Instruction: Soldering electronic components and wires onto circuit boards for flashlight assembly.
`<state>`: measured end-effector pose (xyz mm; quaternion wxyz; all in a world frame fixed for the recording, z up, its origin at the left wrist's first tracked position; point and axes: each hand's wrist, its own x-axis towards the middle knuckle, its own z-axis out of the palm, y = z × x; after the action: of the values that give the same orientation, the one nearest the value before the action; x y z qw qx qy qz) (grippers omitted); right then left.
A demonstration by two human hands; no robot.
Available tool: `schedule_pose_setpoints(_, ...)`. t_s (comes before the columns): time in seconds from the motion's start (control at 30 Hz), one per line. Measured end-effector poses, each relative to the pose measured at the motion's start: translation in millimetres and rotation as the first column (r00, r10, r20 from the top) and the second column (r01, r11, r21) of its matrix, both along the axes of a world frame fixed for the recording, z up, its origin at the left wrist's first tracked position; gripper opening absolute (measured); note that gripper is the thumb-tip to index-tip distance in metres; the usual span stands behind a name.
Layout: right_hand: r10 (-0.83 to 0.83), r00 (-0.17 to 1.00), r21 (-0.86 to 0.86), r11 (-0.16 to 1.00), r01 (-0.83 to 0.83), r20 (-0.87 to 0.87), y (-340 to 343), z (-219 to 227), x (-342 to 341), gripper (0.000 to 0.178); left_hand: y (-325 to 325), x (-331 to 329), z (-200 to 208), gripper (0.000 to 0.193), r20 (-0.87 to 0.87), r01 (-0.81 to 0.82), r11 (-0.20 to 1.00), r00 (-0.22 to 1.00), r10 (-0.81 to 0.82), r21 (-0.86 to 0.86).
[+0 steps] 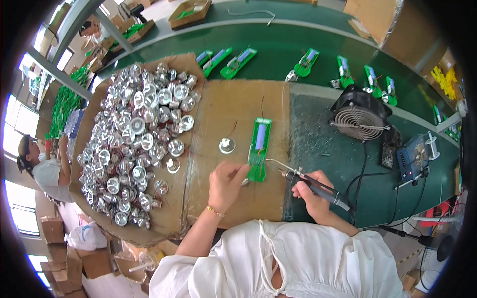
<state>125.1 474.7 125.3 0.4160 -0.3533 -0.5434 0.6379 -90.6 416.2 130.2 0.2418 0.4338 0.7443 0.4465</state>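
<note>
Soldering looks to be the step in hand, judged from the iron (332,197) and the open green shell (255,175) with its blue cell (260,136) and loose wires. Right hand (314,194) is closed around the iron, whose tip reaches the shell's side near four o'clock; if it already touches a joint, I cannot tell. Left hand (224,185) has thumb and forefinger drawn close together at the shell's edge, at about eight o'clock; whether a wire is pinched there is too small to see. From the left hand the shell lies near one o'clock, from the right hand near ten. Next move probably calls for keeping the wire steady while the tip heats the joint, without touching the cell.
</note>
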Motion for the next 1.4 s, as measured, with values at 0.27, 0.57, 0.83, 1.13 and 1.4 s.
schedule_pose_setpoints(0.27,0.0,0.995,0.011,1.0,-0.001,0.1,1,-3,-14,0.016,3,-1,-11,0.011,-0.016,0.054,0.998,0.998,-0.054,-0.014)
schedule_pose_setpoints(0.57,-0.007,0.997,-0.077,0.997,0.013,0.071,3,-4,-20,0.018,2,-8,-12,0.013,0.085,0.148,0.985,0.986,-0.141,-0.09)
schedule_pose_setpoints(0.83,-0.032,0.999,-0.12,0.992,0.036,0.03,6,-6,-24,0.016,12,-17,-6,0.015,0.169,0.273,0.945,0.955,-0.243,-0.181)
schedule_pose_setpoints(1.13,-0.046,0.999,-0.212,0.976,0.043,-0.009,9,-15,-23,0.016,11,-17,-7,0.015,0.173,0.262,0.948,0.957,-0.232,-0.179)
schedule_pose_setpoints(1.4,-0.028,1.0,-0.195,0.98,0.026,-0.007,8,-13,-22,0.016,10,-18,-7,0.015,0.204,0.267,0.947,0.952,-0.23,-0.18)
